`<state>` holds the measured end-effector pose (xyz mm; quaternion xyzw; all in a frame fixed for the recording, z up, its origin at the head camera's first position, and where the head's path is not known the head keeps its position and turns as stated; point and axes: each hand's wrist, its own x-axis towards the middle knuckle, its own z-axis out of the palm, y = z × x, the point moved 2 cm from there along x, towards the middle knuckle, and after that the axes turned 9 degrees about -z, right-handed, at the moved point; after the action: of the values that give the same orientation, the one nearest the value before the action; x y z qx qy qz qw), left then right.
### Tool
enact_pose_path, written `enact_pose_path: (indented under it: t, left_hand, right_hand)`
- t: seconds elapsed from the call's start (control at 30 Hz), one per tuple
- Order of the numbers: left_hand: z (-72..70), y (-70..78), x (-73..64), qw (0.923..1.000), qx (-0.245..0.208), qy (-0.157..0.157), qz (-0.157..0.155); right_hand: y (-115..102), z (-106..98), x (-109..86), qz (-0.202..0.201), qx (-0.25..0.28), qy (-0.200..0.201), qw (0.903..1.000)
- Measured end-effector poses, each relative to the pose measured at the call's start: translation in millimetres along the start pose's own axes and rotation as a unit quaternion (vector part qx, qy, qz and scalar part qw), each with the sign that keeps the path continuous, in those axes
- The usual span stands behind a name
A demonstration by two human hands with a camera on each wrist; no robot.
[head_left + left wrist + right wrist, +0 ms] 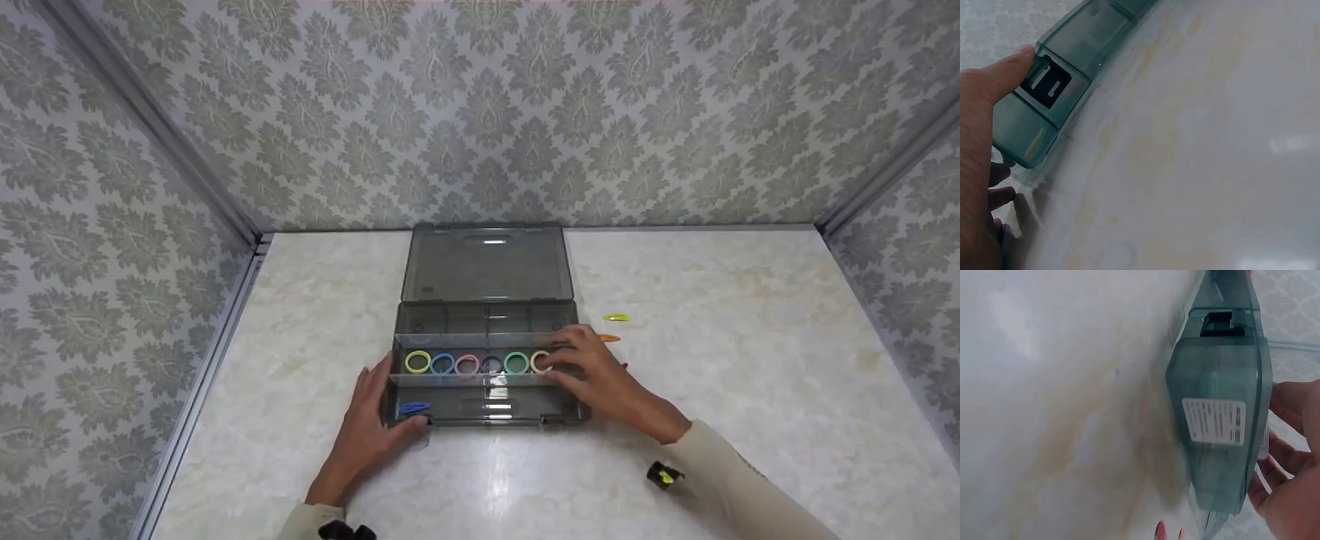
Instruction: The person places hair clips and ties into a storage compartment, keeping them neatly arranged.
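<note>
A dark see-through plastic storage box (491,420) stands on the table with its lid (487,262) swung back. Across its middle a clear tray (450,381) holds a row of several coloured hair ties, with a yellow hair tie (418,362) leftmost. My left hand (371,427) grips the box's front left corner, thumb on the front edge beside a latch (1047,81). At the tray's right end, my right hand (596,367) has its curled fingers and thumb about the tray, close to a cream hair tie (539,361). Its fingers partly hide that end. A blue hair clip (414,408) lies in the front compartment.
Right of the box lie a yellow hair clip (616,317) and an orange hair clip (610,338); a red tip (1160,531) shows beside the box. A white label (1216,421) is on the box's side. Patterned walls border the marbled table (720,322).
</note>
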<state>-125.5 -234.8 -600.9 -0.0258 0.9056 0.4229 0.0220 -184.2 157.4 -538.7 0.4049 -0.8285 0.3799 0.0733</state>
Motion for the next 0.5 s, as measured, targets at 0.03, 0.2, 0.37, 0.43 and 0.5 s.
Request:
enact_pose_path:
  t: [0.03,0.2,0.37,0.43,0.5]
  left_hand:
    - [0.0,-0.3,-0.1,1.0,0.0,0.0,0.0]
    - [-0.1,-2.7,-1.0,1.0,-0.001,-0.001,-0.003]
    - [-0.4,-2.6,-1.2,1.0,0.001,0.003,0.006]
    - [-0.2,-2.3,-1.0,1.0,0.003,0.003,0.005]
    - [0.2,-2.0,-0.6,1.0,0.004,0.001,0.0]
  right_hand:
    - [1,-2,-3.2,-0.001,-0.001,0.008,1.0]
    - [6,-13,-18.2,-0.013,-0.012,0.05,0.9986]
    - [12,-25,-33.9,0.009,-0.001,0.083,0.9965]
    - [15,-29,-41.0,0.019,0.006,0.098,0.995]
    - [18,-34,-48.9,0.022,0.008,0.114,0.9932]
